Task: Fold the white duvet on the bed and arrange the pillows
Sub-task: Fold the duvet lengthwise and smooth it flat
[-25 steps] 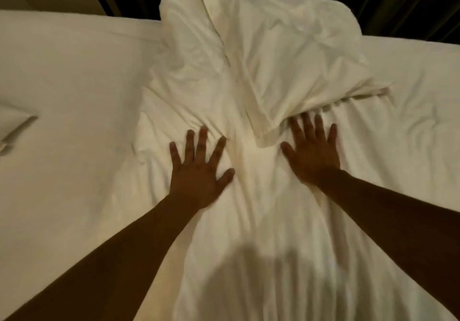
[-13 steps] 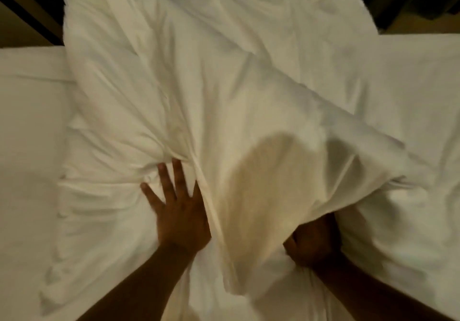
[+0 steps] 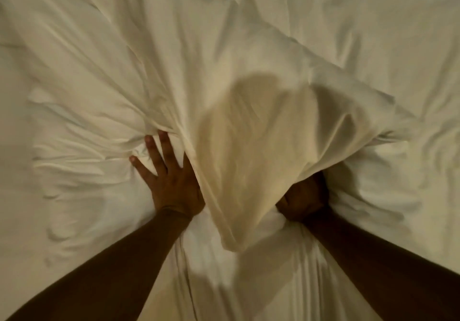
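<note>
Draping over both hands, duvet (image 3: 249,121) covers right fingers.

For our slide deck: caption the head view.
Left hand presses the white duvet flat; right hand sits half-hidden under its fold.

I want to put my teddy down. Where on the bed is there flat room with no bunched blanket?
The smooth sheet along the left edge, beside the crumpled duvet, looks free. So does the flatter stretch top right. The middle is crowded: the left hand presses the duvet, and a hanging fold half covers the right hand.
</note>
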